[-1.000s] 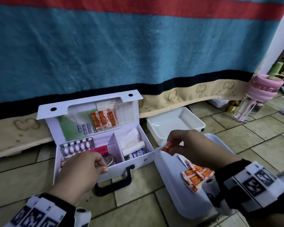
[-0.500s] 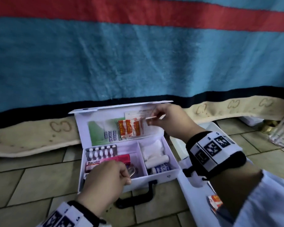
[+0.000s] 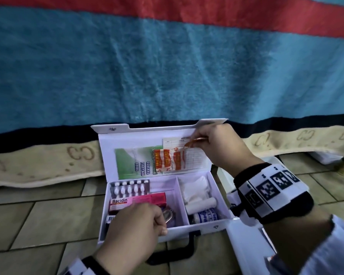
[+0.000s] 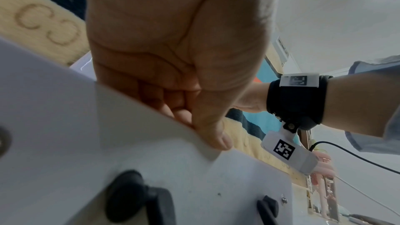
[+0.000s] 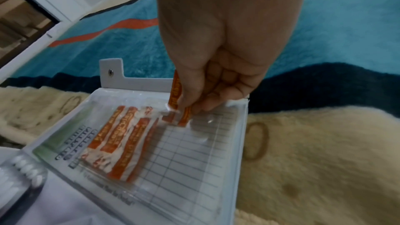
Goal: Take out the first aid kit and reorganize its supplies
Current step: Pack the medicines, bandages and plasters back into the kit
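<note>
The white first aid kit (image 3: 199, 228) stands open on the tiled floor, lid (image 3: 127, 139) upright. My left hand (image 3: 139, 225) grips its front wall (image 4: 151, 143), thumb outside and fingers curled over the rim. My right hand (image 3: 211, 143) pinches orange plaster strips (image 5: 176, 95) at the mouth of the lid's clear pocket (image 5: 186, 151), where more orange plasters (image 3: 168, 159) sit. Inside the left compartment lie a pill blister (image 3: 129, 188) and a pink Bacidin box (image 3: 137, 201); the right compartment holds gauze (image 3: 195, 187), a bandage roll (image 3: 201, 205) and a small bottle (image 3: 205, 216).
A blue, red and cream blanket (image 3: 167, 66) hangs right behind the kit. A white tray lid (image 3: 246, 245) lies on the floor to the right of the kit. The kit's black handle (image 3: 173, 253) hangs at its front.
My right hand carried plaster strips from the tray on the right up to the lid pocket. The head view swung left and closer. The left hand kept its grip on the kit.
</note>
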The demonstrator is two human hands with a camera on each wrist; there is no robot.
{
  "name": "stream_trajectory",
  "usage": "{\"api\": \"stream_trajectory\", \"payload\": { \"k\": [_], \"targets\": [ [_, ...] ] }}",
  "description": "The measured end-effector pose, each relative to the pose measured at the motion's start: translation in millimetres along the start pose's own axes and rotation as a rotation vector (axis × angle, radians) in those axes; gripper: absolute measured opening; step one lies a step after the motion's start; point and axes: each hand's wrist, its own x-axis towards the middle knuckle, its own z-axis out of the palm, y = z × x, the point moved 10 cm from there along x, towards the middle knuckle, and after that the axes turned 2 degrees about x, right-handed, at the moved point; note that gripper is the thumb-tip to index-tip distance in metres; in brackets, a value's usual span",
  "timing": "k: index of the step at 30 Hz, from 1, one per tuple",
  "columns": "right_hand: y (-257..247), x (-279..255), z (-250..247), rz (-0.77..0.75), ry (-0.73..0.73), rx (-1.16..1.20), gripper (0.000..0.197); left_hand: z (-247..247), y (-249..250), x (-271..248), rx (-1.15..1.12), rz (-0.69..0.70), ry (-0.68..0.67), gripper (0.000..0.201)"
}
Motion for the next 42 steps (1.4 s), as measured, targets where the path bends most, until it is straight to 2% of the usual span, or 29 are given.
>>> {"api": "stream_trajectory", "payload": {
  "k": [4, 8, 16, 22, 27, 33, 37, 42],
  "targets": [
    [-9, 2, 9, -0.104, -0.122, -0.130, 0.014, -1, 0, 0, -0.002, -0.002, 0.006, 0.016],
    [-9, -1, 17, -0.075, -0.285, -0.189, 0.027, -1, 1, 0, -0.003, -0.004, 0.008, 0.016],
    [-9, 8, 11, -0.016, -0.232, -0.308, 0.023, 1, -1, -1, -0.001, -0.019, -0.006, 0.007],
    [-16, -1, 17, -0.057, -0.302, -0.269, 0.048, 2, -1, 0, 0.006, -0.020, -0.007, 0.007],
    [-18, -2, 14, -0.068, -0.264, -0.287, 0.039, 4, -2, 1, 0.009, -0.018, -0.004, 0.010],
    [-27, 3, 11, -0.072, -0.161, -0.176, 0.015, 4, -3, 1, 0.012, -0.020, -0.001, 0.011],
    [-41, 7, 24, -0.070, -0.193, -0.084, 0.017, 2, -2, 0, 0.010, -0.021, -0.003, 0.011],
    [-54, 12, 39, -0.113, -0.256, -0.203, 0.013, 1, -1, -1, -0.001, -0.023, -0.005, 0.012]
  ]
}}
